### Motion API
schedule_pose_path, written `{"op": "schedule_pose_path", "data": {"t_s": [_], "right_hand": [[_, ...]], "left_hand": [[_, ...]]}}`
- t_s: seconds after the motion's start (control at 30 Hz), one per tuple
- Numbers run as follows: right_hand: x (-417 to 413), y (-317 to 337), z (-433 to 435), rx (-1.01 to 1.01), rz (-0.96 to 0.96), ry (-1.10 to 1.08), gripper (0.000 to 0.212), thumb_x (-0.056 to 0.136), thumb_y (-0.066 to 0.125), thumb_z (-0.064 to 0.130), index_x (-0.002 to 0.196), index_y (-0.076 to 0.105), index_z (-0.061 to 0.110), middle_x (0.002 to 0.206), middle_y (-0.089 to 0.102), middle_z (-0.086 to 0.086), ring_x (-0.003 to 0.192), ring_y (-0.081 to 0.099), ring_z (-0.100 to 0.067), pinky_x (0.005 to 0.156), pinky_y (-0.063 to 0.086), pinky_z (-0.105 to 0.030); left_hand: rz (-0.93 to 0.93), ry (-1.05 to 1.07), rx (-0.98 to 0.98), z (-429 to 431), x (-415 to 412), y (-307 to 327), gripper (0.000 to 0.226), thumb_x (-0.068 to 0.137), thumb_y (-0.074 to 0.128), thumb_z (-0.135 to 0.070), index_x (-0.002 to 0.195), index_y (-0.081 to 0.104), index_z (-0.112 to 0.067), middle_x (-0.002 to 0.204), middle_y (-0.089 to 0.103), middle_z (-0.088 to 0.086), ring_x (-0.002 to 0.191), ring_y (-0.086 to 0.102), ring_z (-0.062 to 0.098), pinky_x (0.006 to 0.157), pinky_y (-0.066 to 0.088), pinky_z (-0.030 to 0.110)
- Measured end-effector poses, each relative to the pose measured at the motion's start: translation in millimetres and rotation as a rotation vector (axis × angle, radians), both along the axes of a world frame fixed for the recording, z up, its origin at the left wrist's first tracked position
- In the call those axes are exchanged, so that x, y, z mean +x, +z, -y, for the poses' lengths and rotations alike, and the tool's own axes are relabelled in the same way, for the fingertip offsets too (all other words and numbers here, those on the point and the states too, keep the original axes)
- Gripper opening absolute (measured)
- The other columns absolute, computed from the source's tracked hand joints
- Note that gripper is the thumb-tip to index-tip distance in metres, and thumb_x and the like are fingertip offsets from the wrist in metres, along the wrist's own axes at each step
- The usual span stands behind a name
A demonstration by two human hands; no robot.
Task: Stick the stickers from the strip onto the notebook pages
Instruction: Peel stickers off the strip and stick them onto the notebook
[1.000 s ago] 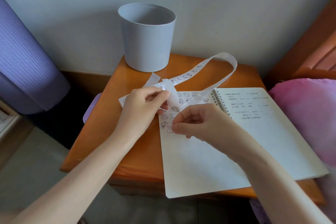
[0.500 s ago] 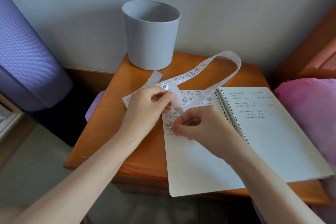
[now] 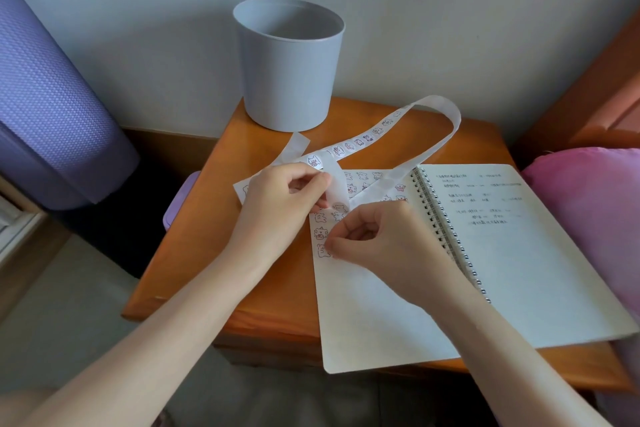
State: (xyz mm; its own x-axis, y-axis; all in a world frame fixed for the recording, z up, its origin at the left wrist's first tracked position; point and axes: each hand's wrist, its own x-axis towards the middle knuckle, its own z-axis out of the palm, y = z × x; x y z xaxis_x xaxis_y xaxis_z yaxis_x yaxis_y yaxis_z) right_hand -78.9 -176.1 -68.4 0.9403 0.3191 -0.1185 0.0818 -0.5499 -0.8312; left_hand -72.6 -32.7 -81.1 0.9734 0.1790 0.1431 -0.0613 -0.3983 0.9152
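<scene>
Your left hand (image 3: 284,198) is pinching the strip (image 3: 360,142) just above the notebook's (image 3: 519,253) left page. Your right hand (image 3: 377,246) is curling its fingers tight, tips down on that page at the bottom of a column of stickers (image 3: 322,236). I cannot tell whether a sticker is pinched under those tips. The rest of the strip is looping up behind the notebook and falling back across its top left corner, where it is covering part of the sticker row there. That loop looks like your main risk: if your left hand is tugging while the right is pressing, the sticker could be going down crooked, creased or overlapping its neighbour. The slack tail could also be dragging onto the page and catching on a fresh edge. The notebook's near edge is overhanging the wooden surface (image 3: 242,253), so hard pressing low on the page may be tipping it. A grey bin (image 3: 287,73) is standing behind the notebook, a pink cushion (image 3: 588,204) is crowding its right side, and a purple roll (image 3: 45,97) is leaning far to its left.
</scene>
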Motion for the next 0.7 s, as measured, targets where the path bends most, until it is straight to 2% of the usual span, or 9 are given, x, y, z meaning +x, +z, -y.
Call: {"op": "schedule_pose_path", "data": {"t_s": [0.23, 0.4, 0.5, 0.63, 0.7], "right_hand": [[-2.5, -3.2, -1.8, -0.020, 0.057, -0.004, 0.006, 0.075, 0.072, 0.013, 0.069, 0.071, 0.016, 0.062, 0.067, 0.002, 0.051, 0.055, -0.004, 0.054, 0.047, -0.023], [-4.6, -4.9, -2.9, -0.044, 0.071, -0.004, 0.006, 0.075, 0.071, 0.014, 0.071, 0.069, 0.017, 0.059, 0.063, 0.006, 0.051, 0.053, -0.001, 0.053, 0.046, -0.021], [-3.8, -5.2, -1.9, -0.068, 0.069, 0.009, 0.006, 0.075, 0.072, 0.016, 0.073, 0.068, 0.019, 0.056, 0.056, 0.010, 0.048, 0.049, 0.001, 0.048, 0.038, -0.013], [1.0, -4.5, 1.4, -0.097, 0.053, 0.001, 0.019, 0.074, 0.076, 0.020, 0.082, 0.059, 0.022, 0.063, 0.054, 0.008, 0.048, 0.044, 0.001, 0.050, 0.035, -0.014], [2.7, -4.6, 2.4, -0.096, 0.056, 0.009, 0.017, 0.077, 0.073, 0.018, 0.082, 0.057, 0.022, 0.064, 0.053, 0.006, 0.048, 0.043, -0.001, 0.052, 0.035, -0.017]], "left_hand": [[0.003, 0.005, 0.017, -0.1, 0.2, -0.4, 0.017, 0.093, 0.055, -0.022, 0.083, 0.069, -0.020, 0.069, 0.068, -0.009, 0.071, 0.065, 0.000, 0.062, 0.047, 0.003], [-0.001, 0.011, 0.013, -0.2, 0.6, -1.1, 0.017, 0.092, 0.056, -0.022, 0.084, 0.070, -0.019, 0.069, 0.069, -0.008, 0.069, 0.066, 0.001, 0.063, 0.049, 0.006], [-0.007, 0.016, 0.014, -0.1, 0.6, -1.3, 0.018, 0.092, 0.056, -0.023, 0.082, 0.071, -0.020, 0.068, 0.069, -0.008, 0.069, 0.066, 0.001, 0.064, 0.049, 0.007], [-0.004, 0.005, 0.044, -0.5, -0.6, -1.5, 0.020, 0.092, 0.055, -0.022, 0.080, 0.071, -0.020, 0.070, 0.068, -0.010, 0.073, 0.065, -0.001, 0.064, 0.050, 0.007], [-0.008, 0.000, 0.038, -0.6, -1.0, -0.9, 0.020, 0.092, 0.055, -0.022, 0.078, 0.070, -0.023, 0.071, 0.069, -0.011, 0.074, 0.065, -0.001, 0.065, 0.050, 0.007]]}}
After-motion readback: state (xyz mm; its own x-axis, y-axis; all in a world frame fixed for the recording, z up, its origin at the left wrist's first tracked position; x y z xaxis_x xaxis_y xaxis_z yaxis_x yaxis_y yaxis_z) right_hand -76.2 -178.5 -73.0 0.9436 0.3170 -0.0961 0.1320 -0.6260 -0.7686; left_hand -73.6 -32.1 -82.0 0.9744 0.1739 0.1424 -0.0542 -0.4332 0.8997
